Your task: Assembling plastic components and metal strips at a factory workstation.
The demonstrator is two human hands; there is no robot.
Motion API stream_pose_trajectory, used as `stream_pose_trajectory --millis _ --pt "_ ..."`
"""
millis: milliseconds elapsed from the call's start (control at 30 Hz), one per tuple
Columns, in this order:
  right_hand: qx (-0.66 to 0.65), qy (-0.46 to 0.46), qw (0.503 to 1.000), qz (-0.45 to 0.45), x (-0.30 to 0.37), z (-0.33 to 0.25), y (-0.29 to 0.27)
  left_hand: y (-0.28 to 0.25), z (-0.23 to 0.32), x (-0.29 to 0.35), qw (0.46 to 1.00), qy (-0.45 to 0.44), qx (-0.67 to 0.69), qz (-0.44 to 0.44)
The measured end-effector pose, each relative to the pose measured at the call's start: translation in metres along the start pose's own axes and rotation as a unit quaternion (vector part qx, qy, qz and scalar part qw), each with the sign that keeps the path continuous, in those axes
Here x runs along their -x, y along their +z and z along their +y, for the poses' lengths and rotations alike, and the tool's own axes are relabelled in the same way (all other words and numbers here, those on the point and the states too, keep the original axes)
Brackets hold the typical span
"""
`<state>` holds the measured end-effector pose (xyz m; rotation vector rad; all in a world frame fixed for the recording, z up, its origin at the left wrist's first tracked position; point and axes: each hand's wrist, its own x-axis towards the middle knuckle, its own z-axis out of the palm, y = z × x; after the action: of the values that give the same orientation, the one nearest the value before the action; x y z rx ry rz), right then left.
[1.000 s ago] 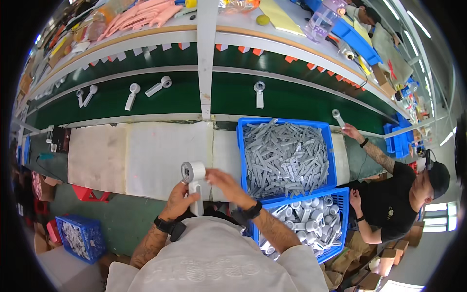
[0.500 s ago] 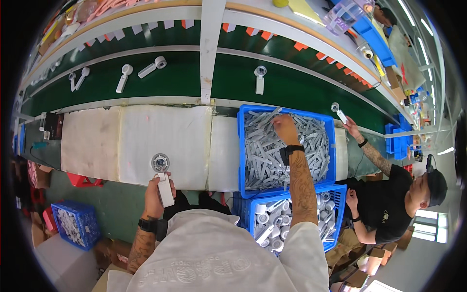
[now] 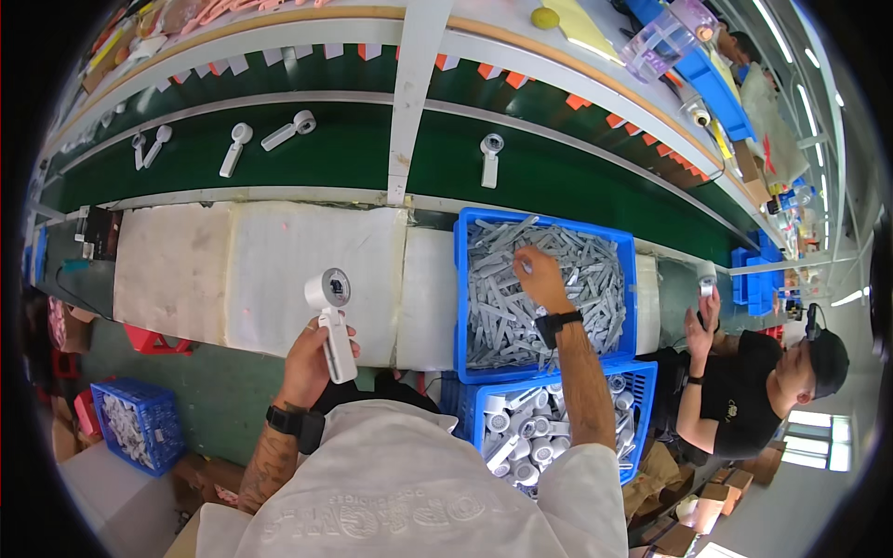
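White fan [image 3: 337, 337] turned; right fingers [image 3: 527, 254] (curled) partly hidden.

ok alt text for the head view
A person's left hand holds a white round-headed device; the right hand is over grey strips in a blue crate. Similar devices lie on a green surface beyond.

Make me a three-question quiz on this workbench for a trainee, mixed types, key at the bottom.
1. True or false: the left hand is empty.
2. Fill in the gap: the right hand is at the blue bin full of grey ____.
3. Where is the blue crate of white parts?
A) Beyond the bin's far edge
B) By the bin's near edge
C) Up on the shelf

Key:
1. False; it holds a white round-headed device.
2. Strips.
3. B.
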<state>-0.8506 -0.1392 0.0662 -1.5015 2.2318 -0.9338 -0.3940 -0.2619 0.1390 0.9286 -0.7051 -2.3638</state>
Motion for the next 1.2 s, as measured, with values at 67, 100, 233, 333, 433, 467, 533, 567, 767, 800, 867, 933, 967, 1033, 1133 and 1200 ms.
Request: stream_pose_trajectory --millis 67,100,233,333,433,467,533,567,767,800,867,933,967,1033,1133,1200 --pt "-0.086 0.039 0.996 0.005 0.010 -0.039 0.004 0.003 0.000 0.003 1.000 0.004 0.001 0.015" --pt "-0.223 0.126 0.967 0.000 0.017 -0.058 0.005 0.001 -0.003 0.002 1.000 0.007 -0.025 0.007" --pt "-0.529 0.228 0.816 -0.043 0.057 -0.139 0.020 0.008 -0.008 -0.006 0.985 0.031 -0.167 -0.035" --pt "-0.332 0.134 0.933 -0.040 0.090 -0.205 0.035 0.023 -0.003 -0.009 0.977 0.011 -0.208 -0.044" --pt "-0.214 0.009 0.977 -0.011 0.104 -0.259 0.040 0.037 -0.007 -0.006 0.979 0.002 -0.193 -0.062" --pt "-0.215 0.008 0.977 -0.012 0.109 -0.264 0.045 0.040 -0.008 -0.005 0.980 0.007 -0.188 -0.070" --pt "-0.159 -0.022 0.986 0.038 0.115 -0.270 0.053 0.039 -0.011 -0.003 0.981 0.009 -0.179 -0.080" --pt "-0.153 -0.020 0.987 0.043 0.117 -0.271 0.056 0.039 -0.011 -0.002 0.976 0.007 -0.203 -0.082" --pt "-0.188 -0.022 0.982 0.026 0.121 -0.274 0.058 0.040 -0.013 0.002 0.970 0.015 -0.230 -0.079" --pt "-0.189 -0.024 0.981 0.025 0.121 -0.273 0.061 0.039 -0.013 0.001 0.966 0.010 -0.245 -0.080" --pt "-0.150 -0.055 0.986 0.039 0.119 -0.270 0.065 0.040 -0.011 0.002 0.966 0.001 -0.247 -0.081" --pt "-0.128 -0.070 0.989 0.041 0.119 -0.267 0.069 0.041 -0.009 0.001 0.965 -0.007 -0.249 -0.082" --pt "-0.105 -0.082 0.990 0.044 0.119 -0.267 0.070 0.041 -0.011 0.001 0.965 0.011 -0.251 -0.077" --pt "-0.094 -0.087 0.991 0.037 0.115 -0.268 0.070 0.041 -0.010 0.002 0.964 0.035 -0.255 -0.073" --pt "-0.075 -0.101 0.992 0.032 0.119 -0.270 0.073 0.037 -0.012 0.007 0.952 0.050 -0.301 -0.026" --pt "-0.054 -0.107 0.992 0.025 0.120 -0.267 0.079 0.026 -0.019 0.002 0.938 0.051 -0.341 -0.025"
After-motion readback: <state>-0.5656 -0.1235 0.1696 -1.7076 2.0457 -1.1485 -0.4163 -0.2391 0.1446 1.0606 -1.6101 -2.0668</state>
